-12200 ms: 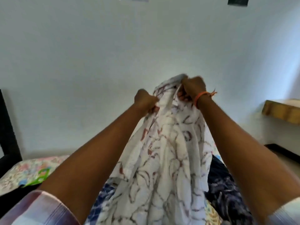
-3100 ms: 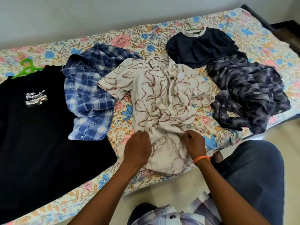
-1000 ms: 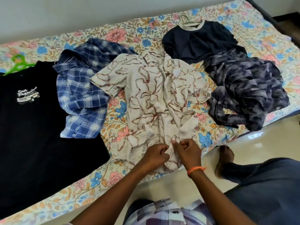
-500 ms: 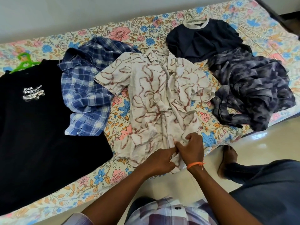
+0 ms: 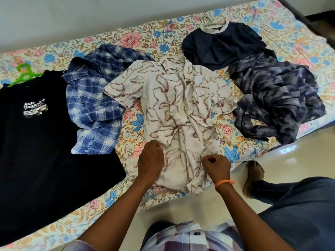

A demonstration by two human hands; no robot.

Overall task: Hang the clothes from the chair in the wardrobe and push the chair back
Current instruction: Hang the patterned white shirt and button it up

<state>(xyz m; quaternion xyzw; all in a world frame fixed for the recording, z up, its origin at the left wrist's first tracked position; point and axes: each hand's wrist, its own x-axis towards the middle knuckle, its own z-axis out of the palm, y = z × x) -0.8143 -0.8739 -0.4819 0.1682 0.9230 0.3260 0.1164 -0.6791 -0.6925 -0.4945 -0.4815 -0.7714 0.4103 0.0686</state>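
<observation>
You have both hands on the cream short-sleeved shirt with brown vine print [image 5: 174,113], laid flat on the floral-sheeted bed [image 5: 137,37].

Your left hand [image 5: 150,160] rests on the shirt's lower hem with fingers curled into the cloth; your right hand [image 5: 215,167] pinches its front edge. Left of the shirt lie a blue checked shirt [image 5: 96,105] and a black printed T-shirt [image 5: 36,142]; right of it, a navy T-shirt [image 5: 223,44] and a crumpled grey-purple mottled garment [image 5: 277,98].
</observation>
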